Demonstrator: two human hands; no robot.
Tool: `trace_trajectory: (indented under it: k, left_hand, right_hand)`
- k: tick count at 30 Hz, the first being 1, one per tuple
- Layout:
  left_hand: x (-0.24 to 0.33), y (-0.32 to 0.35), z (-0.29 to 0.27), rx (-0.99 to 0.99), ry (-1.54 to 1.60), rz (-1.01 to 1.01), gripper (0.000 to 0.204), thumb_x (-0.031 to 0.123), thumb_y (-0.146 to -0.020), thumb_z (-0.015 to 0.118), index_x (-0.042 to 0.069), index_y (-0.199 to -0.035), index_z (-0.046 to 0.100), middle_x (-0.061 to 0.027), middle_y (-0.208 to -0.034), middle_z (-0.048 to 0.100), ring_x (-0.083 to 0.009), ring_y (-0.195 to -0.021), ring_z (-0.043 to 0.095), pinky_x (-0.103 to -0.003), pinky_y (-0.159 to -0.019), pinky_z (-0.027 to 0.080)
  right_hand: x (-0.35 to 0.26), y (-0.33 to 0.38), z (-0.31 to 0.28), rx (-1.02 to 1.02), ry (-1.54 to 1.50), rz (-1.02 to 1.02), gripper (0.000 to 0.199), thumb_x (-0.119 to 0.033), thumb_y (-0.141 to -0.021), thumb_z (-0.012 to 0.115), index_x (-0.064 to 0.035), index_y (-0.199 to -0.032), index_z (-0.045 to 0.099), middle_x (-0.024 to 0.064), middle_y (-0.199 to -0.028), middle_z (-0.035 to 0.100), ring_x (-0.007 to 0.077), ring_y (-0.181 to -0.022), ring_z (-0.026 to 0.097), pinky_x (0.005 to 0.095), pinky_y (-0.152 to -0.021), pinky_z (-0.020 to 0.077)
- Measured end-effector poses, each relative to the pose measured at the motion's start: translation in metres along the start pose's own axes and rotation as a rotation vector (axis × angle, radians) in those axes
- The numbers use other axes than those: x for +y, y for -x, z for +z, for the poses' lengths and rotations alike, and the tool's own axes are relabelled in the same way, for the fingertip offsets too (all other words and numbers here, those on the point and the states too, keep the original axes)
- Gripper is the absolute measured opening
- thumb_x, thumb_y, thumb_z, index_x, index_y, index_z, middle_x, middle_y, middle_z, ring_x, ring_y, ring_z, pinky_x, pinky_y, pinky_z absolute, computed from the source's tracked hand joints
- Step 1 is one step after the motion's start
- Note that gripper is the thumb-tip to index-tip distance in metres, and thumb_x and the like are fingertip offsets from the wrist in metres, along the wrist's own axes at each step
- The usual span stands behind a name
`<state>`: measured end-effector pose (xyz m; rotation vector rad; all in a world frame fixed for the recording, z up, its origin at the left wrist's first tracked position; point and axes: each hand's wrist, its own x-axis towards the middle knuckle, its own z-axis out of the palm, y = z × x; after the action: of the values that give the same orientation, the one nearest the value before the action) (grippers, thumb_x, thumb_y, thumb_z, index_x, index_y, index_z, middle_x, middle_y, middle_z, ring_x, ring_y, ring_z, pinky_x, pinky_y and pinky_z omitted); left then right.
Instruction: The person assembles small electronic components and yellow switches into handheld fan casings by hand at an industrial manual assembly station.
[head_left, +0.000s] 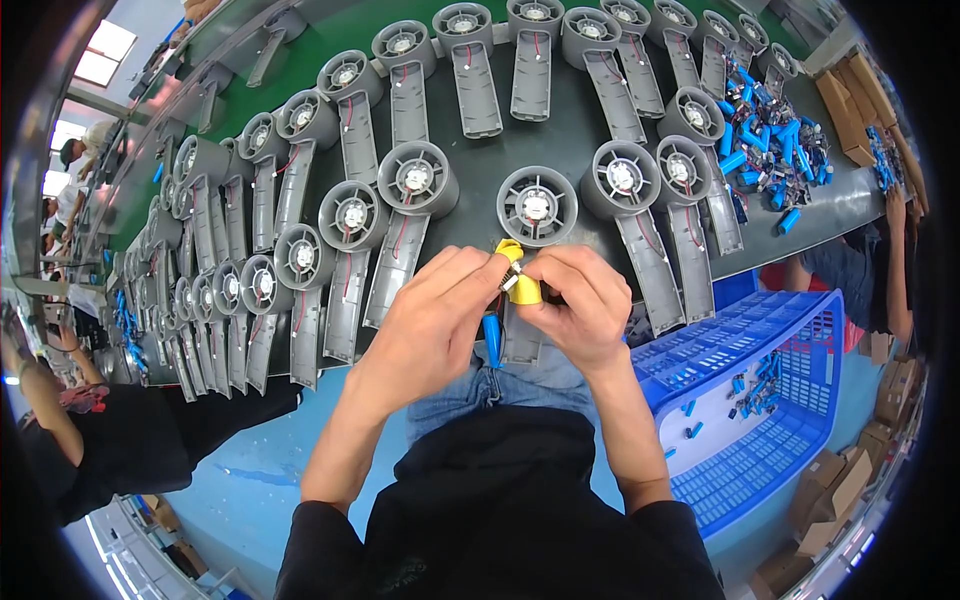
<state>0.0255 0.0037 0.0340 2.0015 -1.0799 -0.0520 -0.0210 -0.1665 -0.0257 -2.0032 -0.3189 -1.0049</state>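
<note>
Rows of grey fans [300, 255] stand left on the table [470, 205], handles pointing toward the wearer. Left hand [425, 318]: fingertips pinched narrow on a small part [511, 277], metal and white. Blue cell [492, 340] sits just below those fingertips, long axis running near-far, closer to left hand than right; whether wires join it to the small part, cannot tell. Yellow piece [525, 291] lies between both hands, rising past left fingertips, its wider end on the right side. Near fan [537, 207] sits just beyond the hands, its handle [522, 345] running back toward the lap, below them. Right hand [588, 310]: fingers closed on yellow piece. Farther right, blue crate [655, 365], then heap of blue cells [775, 150].
</note>
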Motion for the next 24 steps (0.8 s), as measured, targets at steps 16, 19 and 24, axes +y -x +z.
trace_trajectory:
  k: [16,19,24]
  left_hand:
    - [-0.001,0.001,-0.007,-0.092,-0.018,-0.006,0.027,-0.010,-0.082,0.059,-0.006,-0.110,0.060,-0.0137,-0.090,0.060,-0.0306,-0.079,0.054,-0.037,-0.069,0.046]
    - [0.001,-0.001,-0.002,-0.072,-0.053,-0.001,0.026,-0.009,-0.084,0.059,-0.006,-0.109,0.060,-0.0146,-0.094,0.061,-0.0311,-0.081,0.057,-0.037,-0.071,0.048]
    - [-0.001,0.006,0.009,0.110,-0.003,-0.045,0.026,-0.008,-0.084,0.059,-0.006,-0.110,0.059,-0.0160,-0.095,0.058,-0.0347,-0.083,0.058,-0.040,-0.071,0.048]
  right_hand:
    - [-0.001,0.000,-0.004,-0.034,0.006,-0.054,0.026,-0.002,-0.062,0.080,0.0000,-0.085,0.065,0.0086,-0.081,0.065,0.0193,-0.062,0.061,0.0280,-0.054,0.0499]
    - [-0.002,0.002,-0.005,-0.047,0.018,0.010,0.026,0.000,-0.064,0.079,0.0002,-0.087,0.066,0.0092,-0.082,0.065,0.0185,-0.062,0.061,0.0267,-0.054,0.0498]
    - [-0.042,0.011,-0.014,-0.010,0.122,0.421,0.037,0.004,-0.072,0.076,0.0007,-0.107,0.066,0.0086,-0.090,0.066,0.0095,-0.060,0.057,0.0230,-0.049,0.0442]
